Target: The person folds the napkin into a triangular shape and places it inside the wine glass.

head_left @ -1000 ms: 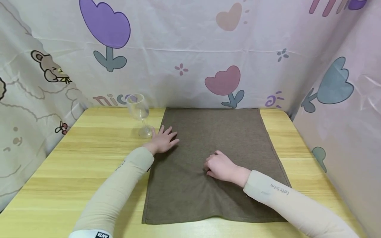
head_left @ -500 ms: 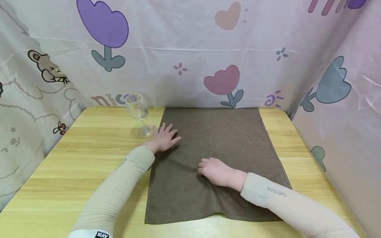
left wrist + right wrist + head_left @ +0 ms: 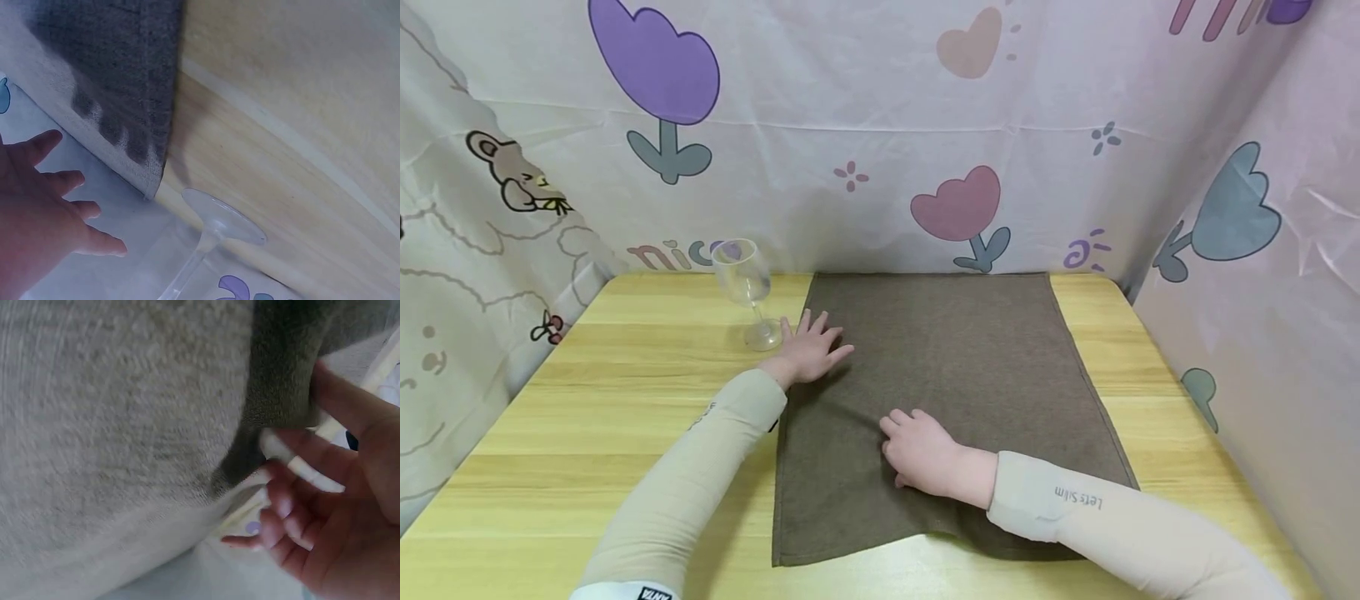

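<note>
A brown hemmed cloth point(image 3: 985, 350) lies spread over the table, its near edge bowed up in the middle. Low on it, my right hand point(image 3: 921, 454) has its fingers bent around a raised fold; in the right wrist view, the fold point(image 3: 284, 394) stands between thumb and index finger. My left hand point(image 3: 811, 354) has fingers spread over the cloth's left edge. In the left wrist view, its fingers point(image 3: 62, 181) are apart and hold nothing. Just left of that hand stands an upright clear wine glass point(image 3: 742, 275), its base beside the thumb.
A pale wooden table point(image 3: 625, 400) extends on both sides of the cloth. Behind it and along both sides hangs a white curtain point(image 3: 805, 92) printed with tulips, hearts and a mouse.
My right hand has moved left and toward the near edge, dragging the fold with it. The cloth's near-left corner has shifted slightly right. The left hand and glass stay about where they were.
</note>
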{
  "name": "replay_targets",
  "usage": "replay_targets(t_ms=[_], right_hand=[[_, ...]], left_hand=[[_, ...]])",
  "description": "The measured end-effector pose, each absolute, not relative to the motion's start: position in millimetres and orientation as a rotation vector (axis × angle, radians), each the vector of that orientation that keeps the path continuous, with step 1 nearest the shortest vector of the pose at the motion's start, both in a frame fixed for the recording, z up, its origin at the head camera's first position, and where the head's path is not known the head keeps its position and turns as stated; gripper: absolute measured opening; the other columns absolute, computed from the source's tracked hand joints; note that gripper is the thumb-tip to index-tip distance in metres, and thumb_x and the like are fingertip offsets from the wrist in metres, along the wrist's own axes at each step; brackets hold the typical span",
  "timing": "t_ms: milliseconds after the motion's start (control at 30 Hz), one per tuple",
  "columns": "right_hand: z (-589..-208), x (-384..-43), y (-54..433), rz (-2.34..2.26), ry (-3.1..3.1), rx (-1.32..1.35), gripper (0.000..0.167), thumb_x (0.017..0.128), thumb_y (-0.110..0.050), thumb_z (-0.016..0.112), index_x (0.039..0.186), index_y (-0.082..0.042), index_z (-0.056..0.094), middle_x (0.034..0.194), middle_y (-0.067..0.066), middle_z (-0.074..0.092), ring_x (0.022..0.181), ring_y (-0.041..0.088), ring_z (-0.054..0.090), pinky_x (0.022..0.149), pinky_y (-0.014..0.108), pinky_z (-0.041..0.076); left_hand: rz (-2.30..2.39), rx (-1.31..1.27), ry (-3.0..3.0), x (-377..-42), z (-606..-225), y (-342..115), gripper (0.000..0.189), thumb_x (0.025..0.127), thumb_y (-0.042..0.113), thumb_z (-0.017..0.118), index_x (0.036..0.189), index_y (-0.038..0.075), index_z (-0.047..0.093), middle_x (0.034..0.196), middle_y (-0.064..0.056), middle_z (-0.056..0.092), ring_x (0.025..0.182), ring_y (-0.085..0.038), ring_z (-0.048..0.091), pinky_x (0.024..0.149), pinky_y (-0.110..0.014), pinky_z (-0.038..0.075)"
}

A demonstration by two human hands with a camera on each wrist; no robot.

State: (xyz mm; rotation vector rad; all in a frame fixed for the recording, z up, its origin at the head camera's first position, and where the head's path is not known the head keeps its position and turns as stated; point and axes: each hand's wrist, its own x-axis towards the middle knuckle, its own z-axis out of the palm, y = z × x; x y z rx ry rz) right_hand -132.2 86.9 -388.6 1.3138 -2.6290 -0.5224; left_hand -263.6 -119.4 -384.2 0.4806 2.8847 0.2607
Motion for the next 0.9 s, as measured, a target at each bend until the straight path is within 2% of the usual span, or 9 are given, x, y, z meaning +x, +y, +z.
replay_targets(t_ms=[100, 233, 367, 467, 567, 700, 833, 900], right_hand=[[-391.4, -132.1, 89.1, -0.347, -2.638, 1.381, 0.016, 0.075, -0.028, 0.074, 0.080, -0.019, 0.063, 0.074, -0.005, 0.058, 0.072, 0.012, 0.056, 0.056, 0.023, 0.043], [-390.8, -133.3, 94.5, -0.154, -2.685, 1.447, 0.020, 0.079, -0.003, 0.066, 0.093, -0.014, 0.058, 0.066, -0.004, 0.060, 0.063, 0.012, 0.060, 0.053, 0.025, 0.047], [-381.2, -137.9, 101.6, -0.073, -2.775, 1.445, 0.027, 0.078, 0.002, 0.063, 0.099, -0.015, 0.062, 0.071, -0.003, 0.065, 0.066, 0.012, 0.063, 0.055, 0.028, 0.050], [-371.3, -143.5, 110.4, 0.035, -2.853, 1.416, 0.026, 0.077, 0.003, 0.059, 0.093, -0.016, 0.068, 0.081, -0.002, 0.070, 0.072, 0.012, 0.066, 0.059, 0.029, 0.052], [-361.1, -152.9, 123.0, 0.204, -2.912, 1.403, 0.021, 0.076, 0.003, 0.057, 0.083, -0.014, 0.068, 0.076, -0.004, 0.068, 0.065, 0.009, 0.060, 0.058, 0.026, 0.049], [-349.2, -172.7, 144.3, 0.508, -2.984, 1.354, 0.016, 0.074, 0.002, 0.054, 0.070, -0.012, 0.059, 0.063, -0.006, 0.053, 0.057, 0.005, 0.042, 0.055, 0.020, 0.038], [-341.6, -191.9, 168.9, 0.782, -3.068, 1.197, 0.019, 0.076, 0.004, 0.050, 0.067, -0.012, 0.057, 0.064, -0.007, 0.049, 0.061, 0.004, 0.042, 0.059, 0.019, 0.036], [-340.2, -198.6, 180.1, 0.859, -3.105, 1.106, 0.020, 0.077, 0.005, 0.048, 0.066, -0.011, 0.054, 0.064, -0.007, 0.047, 0.062, 0.006, 0.043, 0.061, 0.020, 0.036]], left_hand=[[0.286, 0.487, 2.884, -263.5, -382.9, -120.5, 0.060, 0.098, 0.049, 0.033, 0.143, 0.009, 0.039, 0.155, -0.020, 0.015, 0.143, -0.044, 0.003, 0.106, -0.070, -0.005], [0.292, 0.530, 2.867, -264.3, -383.2, -122.6, 0.056, 0.099, 0.046, 0.033, 0.142, 0.010, 0.041, 0.154, -0.017, 0.021, 0.142, -0.042, 0.010, 0.106, -0.070, 0.000], [0.261, 0.581, 2.787, -265.6, -386.8, -125.7, 0.053, 0.101, 0.040, 0.030, 0.142, 0.008, 0.041, 0.152, -0.016, 0.028, 0.141, -0.041, 0.018, 0.110, -0.065, 0.009], [0.236, 0.592, 2.720, -266.5, -388.5, -127.2, 0.052, 0.102, 0.037, 0.029, 0.142, 0.007, 0.040, 0.151, -0.018, 0.030, 0.140, -0.039, 0.023, 0.111, -0.060, 0.016], [0.211, 0.634, 2.704, -268.4, -387.9, -128.1, 0.050, 0.102, 0.035, 0.030, 0.140, 0.005, 0.043, 0.148, -0.019, 0.034, 0.138, -0.037, 0.029, 0.112, -0.054, 0.023], [0.165, 0.692, 2.724, -270.4, -382.2, -128.1, 0.048, 0.101, 0.033, 0.032, 0.133, 0.001, 0.050, 0.141, -0.024, 0.043, 0.133, -0.038, 0.037, 0.110, -0.046, 0.030], [0.101, 0.703, 2.712, -270.3, -374.8, -127.9, 0.046, 0.101, 0.032, 0.035, 0.130, 0.000, 0.053, 0.134, -0.021, 0.051, 0.128, -0.037, 0.045, 0.107, -0.046, 0.035], [0.100, 0.721, 2.687, -270.4, -371.6, -128.0, 0.042, 0.100, 0.029, 0.038, 0.123, 0.000, 0.058, 0.125, -0.019, 0.059, 0.120, -0.035, 0.053, 0.102, -0.044, 0.040]])
